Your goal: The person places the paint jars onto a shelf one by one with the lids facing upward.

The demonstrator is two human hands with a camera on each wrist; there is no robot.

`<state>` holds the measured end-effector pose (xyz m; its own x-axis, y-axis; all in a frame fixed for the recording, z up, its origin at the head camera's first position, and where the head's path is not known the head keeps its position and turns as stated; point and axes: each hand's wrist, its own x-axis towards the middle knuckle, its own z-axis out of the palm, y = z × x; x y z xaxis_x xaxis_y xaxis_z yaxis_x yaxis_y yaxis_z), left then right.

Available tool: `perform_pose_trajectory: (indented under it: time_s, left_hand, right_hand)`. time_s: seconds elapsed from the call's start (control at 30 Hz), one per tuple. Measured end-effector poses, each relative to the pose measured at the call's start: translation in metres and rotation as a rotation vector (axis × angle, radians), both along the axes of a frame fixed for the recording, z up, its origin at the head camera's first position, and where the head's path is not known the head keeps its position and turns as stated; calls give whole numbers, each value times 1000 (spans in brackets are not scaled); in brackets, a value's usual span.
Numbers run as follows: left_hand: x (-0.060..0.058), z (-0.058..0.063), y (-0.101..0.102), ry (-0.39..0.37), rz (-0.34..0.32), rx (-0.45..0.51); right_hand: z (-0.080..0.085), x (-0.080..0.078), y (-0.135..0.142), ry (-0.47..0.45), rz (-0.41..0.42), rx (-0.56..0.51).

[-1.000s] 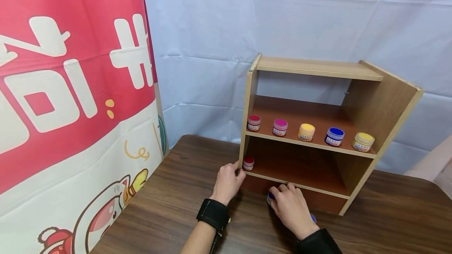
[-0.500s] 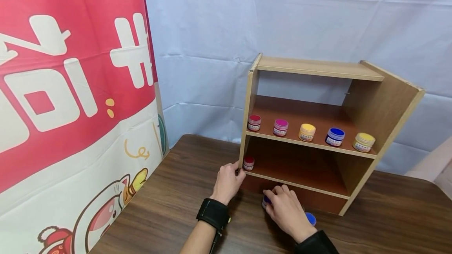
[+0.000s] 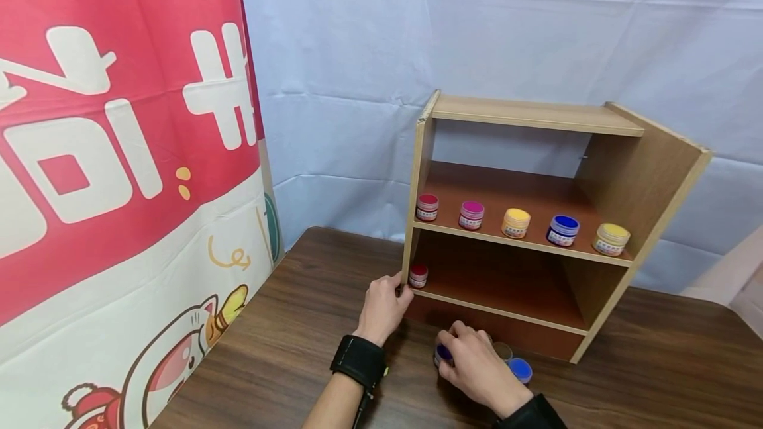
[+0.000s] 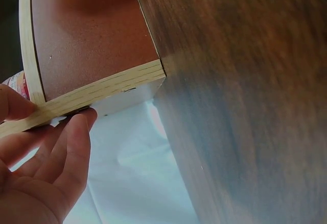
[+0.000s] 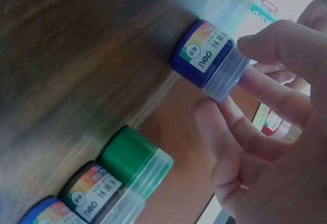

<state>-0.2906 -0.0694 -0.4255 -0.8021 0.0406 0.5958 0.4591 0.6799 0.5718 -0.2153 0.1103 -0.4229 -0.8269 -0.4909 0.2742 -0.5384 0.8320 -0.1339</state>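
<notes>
My left hand (image 3: 379,308) grips the front edge of the wooden shelf's left side panel (image 4: 107,87), with the thumb on one face and fingers on the other. A dark blue-purple paint jar (image 5: 202,53) with a clear-rimmed lid is pinched by the lid between the thumb and fingers of my right hand (image 3: 473,363), low over the table in front of the shelf. Beside that hand stand a green jar (image 5: 130,155), a dark jar (image 5: 92,191) and a blue jar (image 3: 520,369). A small red jar (image 3: 418,276) sits at the left end of the lower shelf.
Several paint jars line the front of the upper shelf (image 3: 507,184), from a red jar (image 3: 427,207) to a yellow jar (image 3: 610,239). The shelf stands on a dark wood table (image 3: 268,349). A printed banner (image 3: 131,151) hangs at left, pale blue cloth (image 3: 334,85) behind.
My right hand has moved left and slightly nearer with the dark blue-purple paint jar, uncovering the blue jar and a dark lid. My left hand stays on the shelf panel.
</notes>
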Motion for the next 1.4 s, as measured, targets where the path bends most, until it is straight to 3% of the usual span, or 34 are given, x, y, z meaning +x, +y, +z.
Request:
perform_pose_trajectory:
  time_s: [0.3,0.93,1.1,1.4]
  left_hand:
    - [-1,-2,0,-5,1,1]
    - [1,-1,-1,-11,-13,8]
    - [0,-1,-1,-10,-11,9]
    - [-1,-1,-1,0,-4,2]
  right_hand:
    - [-2,-3,0,-125,45,-68]
    - [-5,-4,0,-129,45,-92]
    - [-4,-5,0,-103,47,-90]
    - [3,-6,0,43,56,-125]
